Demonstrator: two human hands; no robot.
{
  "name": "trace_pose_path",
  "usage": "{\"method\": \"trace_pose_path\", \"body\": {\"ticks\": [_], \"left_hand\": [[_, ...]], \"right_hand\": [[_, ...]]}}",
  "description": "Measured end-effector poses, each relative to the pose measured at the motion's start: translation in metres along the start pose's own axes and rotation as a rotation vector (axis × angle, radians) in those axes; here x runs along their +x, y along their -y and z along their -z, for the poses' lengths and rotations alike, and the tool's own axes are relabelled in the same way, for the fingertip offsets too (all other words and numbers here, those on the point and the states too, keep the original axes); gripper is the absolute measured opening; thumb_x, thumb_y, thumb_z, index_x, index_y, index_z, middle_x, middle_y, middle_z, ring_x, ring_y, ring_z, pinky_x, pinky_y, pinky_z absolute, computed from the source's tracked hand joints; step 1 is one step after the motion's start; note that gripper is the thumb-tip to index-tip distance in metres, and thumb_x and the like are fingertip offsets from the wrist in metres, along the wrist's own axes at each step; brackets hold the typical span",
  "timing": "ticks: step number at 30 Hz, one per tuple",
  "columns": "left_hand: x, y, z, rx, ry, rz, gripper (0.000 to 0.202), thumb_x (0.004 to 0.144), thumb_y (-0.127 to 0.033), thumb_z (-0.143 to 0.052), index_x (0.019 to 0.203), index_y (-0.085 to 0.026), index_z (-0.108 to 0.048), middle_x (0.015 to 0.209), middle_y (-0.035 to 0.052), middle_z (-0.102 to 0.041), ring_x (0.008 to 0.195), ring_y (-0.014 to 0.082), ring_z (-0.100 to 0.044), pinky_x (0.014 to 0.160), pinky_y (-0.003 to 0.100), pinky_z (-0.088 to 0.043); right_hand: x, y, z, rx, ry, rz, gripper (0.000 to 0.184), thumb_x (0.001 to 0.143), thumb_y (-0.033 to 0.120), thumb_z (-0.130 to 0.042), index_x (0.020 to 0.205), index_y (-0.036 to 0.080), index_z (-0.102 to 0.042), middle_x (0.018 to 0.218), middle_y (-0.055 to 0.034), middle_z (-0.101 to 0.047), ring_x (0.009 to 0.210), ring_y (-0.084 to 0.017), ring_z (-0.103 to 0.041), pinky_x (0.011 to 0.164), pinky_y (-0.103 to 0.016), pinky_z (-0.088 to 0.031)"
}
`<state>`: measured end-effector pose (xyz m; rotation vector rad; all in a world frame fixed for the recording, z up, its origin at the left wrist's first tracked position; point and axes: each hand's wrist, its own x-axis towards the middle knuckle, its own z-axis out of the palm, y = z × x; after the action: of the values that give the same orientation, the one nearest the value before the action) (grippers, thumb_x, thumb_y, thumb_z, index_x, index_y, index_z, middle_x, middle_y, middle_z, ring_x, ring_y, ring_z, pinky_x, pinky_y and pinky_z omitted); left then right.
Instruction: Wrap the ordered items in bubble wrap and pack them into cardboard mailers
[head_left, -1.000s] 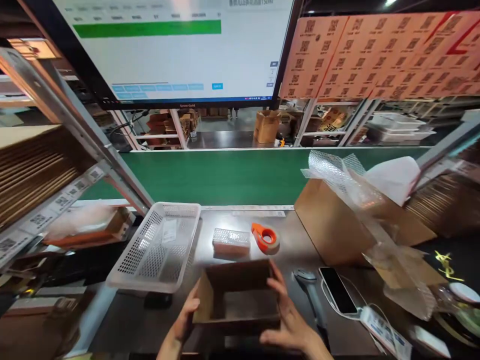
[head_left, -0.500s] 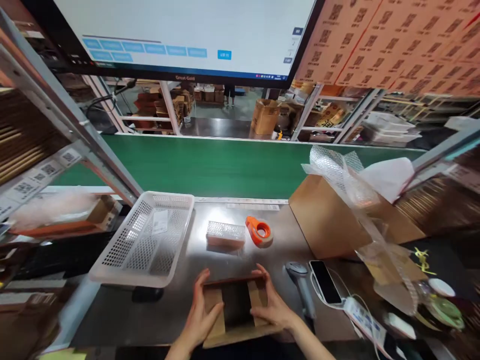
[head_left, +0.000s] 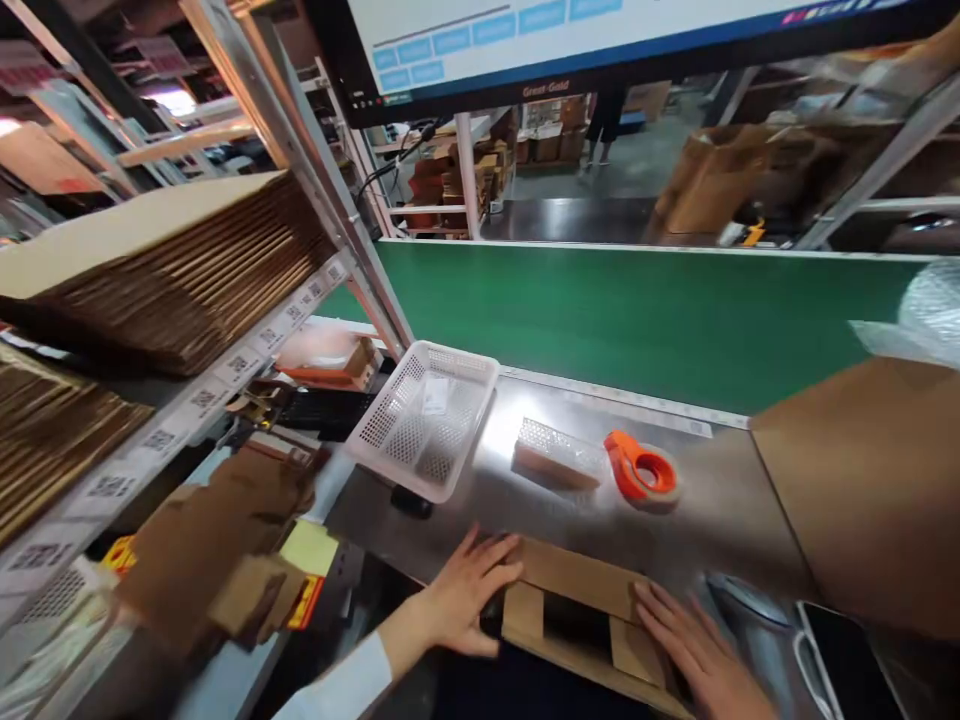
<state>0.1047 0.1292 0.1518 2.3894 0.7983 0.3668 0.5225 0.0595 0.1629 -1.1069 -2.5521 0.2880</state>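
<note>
A small brown cardboard box [head_left: 581,600] lies on the steel table near its front edge, its flaps folded inward around a dark gap. My left hand [head_left: 466,592] rests flat against the box's left side with fingers spread. My right hand [head_left: 694,650] lies flat on the right flap, fingers stretched out. Behind the box lies a bubble-wrapped packet [head_left: 559,456]. An orange tape dispenser [head_left: 642,470] sits to the right of the packet.
A white perforated basket [head_left: 424,418] stands at the table's left. Stacked flat cartons [head_left: 161,265] fill shelves on the left. A green conveyor belt [head_left: 645,310] runs behind the table. A large cardboard box [head_left: 862,470] and a phone [head_left: 855,662] are at right.
The view has swung left. The box's flaps went from open to folded inward, and both hands moved from gripping its sides to lying flat on it.
</note>
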Motion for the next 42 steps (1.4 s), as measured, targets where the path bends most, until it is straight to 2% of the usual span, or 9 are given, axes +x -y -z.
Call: {"method": "trace_pose_path", "body": {"ticks": [3, 7, 14, 19, 23, 27, 33, 38, 42], "left_hand": [[0.011, 0.001, -0.008, -0.169, -0.115, 0.083, 0.087, 0.067, -0.072, -0.080, 0.133, -0.019, -0.064, 0.150, 0.0249, -0.059, 0.142, 0.0437, -0.054, 0.123, 0.073, -0.033], [0.026, -0.015, -0.026, -0.345, -0.446, 0.286, 0.029, 0.092, -0.051, -0.064, 0.102, -0.025, -0.072, 0.130, 0.0151, -0.071, 0.127, 0.0325, -0.066, 0.110, 0.054, -0.056], [0.022, -0.020, -0.054, -0.582, -0.701, 0.579, 0.035, 0.086, -0.058, -0.070, 0.085, -0.024, -0.080, 0.152, 0.0160, -0.060, 0.132, 0.0389, -0.065, 0.113, 0.056, -0.054], [0.021, -0.003, -0.076, -0.748, -0.654, 0.655, 0.052, 0.074, -0.075, -0.073, 0.077, -0.023, -0.078, 0.139, 0.0175, -0.071, 0.133, 0.0424, -0.064, 0.115, 0.057, -0.049], [0.018, 0.000, -0.072, -0.775, -0.569, 0.658, 0.050, 0.073, -0.074, -0.075, 0.084, -0.025, -0.081, 0.130, 0.0156, -0.076, 0.129, 0.0419, -0.066, 0.113, 0.054, -0.051], [0.022, -0.014, -0.062, -0.886, -0.590, 0.657, 0.052, 0.076, -0.070, -0.076, 0.109, -0.030, -0.082, 0.148, 0.0092, -0.067, 0.141, 0.0387, -0.058, 0.122, 0.052, -0.043], [0.036, -0.040, -0.060, -1.092, -0.771, 0.676, 0.066, 0.074, -0.068, -0.080, 0.129, -0.033, -0.071, 0.144, 0.0050, -0.070, 0.139, 0.0357, -0.060, 0.123, 0.053, -0.044], [0.041, -0.028, -0.063, -1.359, -0.679, 0.562, 0.070, 0.067, -0.066, -0.086, 0.128, -0.033, -0.074, 0.137, 0.0087, -0.073, 0.131, 0.0383, -0.065, 0.117, 0.056, -0.049], [0.037, -0.018, -0.056, -1.360, -0.571, 0.498, 0.067, 0.074, -0.059, -0.085, 0.134, -0.032, -0.072, 0.147, 0.0109, -0.067, 0.138, 0.0367, -0.061, 0.122, 0.057, -0.043]], "right_hand": [[0.006, 0.006, -0.024, 0.077, -0.199, -0.120, 0.069, 0.089, 0.060, -0.066, 0.148, 0.025, -0.057, 0.144, -0.0155, -0.067, 0.129, -0.039, -0.065, 0.108, -0.054, -0.056], [0.022, 0.030, -0.058, 0.276, -0.508, -0.541, 0.011, 0.097, 0.037, -0.061, 0.105, 0.034, -0.067, 0.119, -0.0079, -0.076, 0.112, -0.031, -0.073, 0.091, -0.046, -0.064], [0.016, 0.041, -0.067, 0.878, -0.794, -1.007, 0.057, 0.088, 0.065, -0.068, 0.128, 0.025, -0.064, 0.126, -0.0149, -0.075, 0.115, -0.031, -0.074, 0.101, -0.049, -0.061], [-0.049, -0.011, -0.026, 0.253, -0.775, -1.312, 0.061, 0.073, 0.074, -0.060, 0.100, 0.021, -0.069, 0.102, -0.0174, -0.076, 0.098, -0.039, -0.074, 0.095, -0.061, -0.059], [-0.042, -0.050, 0.004, -0.012, -0.501, -1.269, 0.047, 0.084, 0.053, -0.047, 0.101, 0.016, -0.071, 0.104, -0.0199, -0.075, 0.102, -0.040, -0.073, 0.096, -0.056, -0.058], [0.042, -0.089, -0.002, 0.069, -0.358, -1.088, 0.029, 0.085, 0.033, -0.057, 0.103, 0.017, -0.073, 0.110, -0.0143, -0.078, 0.110, -0.031, -0.073, 0.102, -0.041, -0.055], [0.127, -0.122, -0.020, 0.144, -0.270, -0.967, 0.023, 0.072, 0.039, -0.075, 0.079, 0.020, -0.065, 0.082, -0.0040, -0.074, 0.103, -0.026, -0.073, 0.100, -0.039, -0.051], [0.132, -0.124, 0.020, 0.353, -0.245, -0.900, 0.038, 0.063, 0.056, -0.082, 0.061, 0.026, -0.058, 0.052, 0.0005, -0.057, 0.071, -0.030, -0.071, 0.074, -0.045, -0.058], [0.094, -0.094, 0.067, 0.599, -0.106, -0.882, 0.060, 0.079, 0.078, -0.059, 0.081, 0.020, -0.076, 0.075, -0.0093, -0.075, 0.077, -0.034, -0.076, 0.072, -0.049, -0.059]]}}
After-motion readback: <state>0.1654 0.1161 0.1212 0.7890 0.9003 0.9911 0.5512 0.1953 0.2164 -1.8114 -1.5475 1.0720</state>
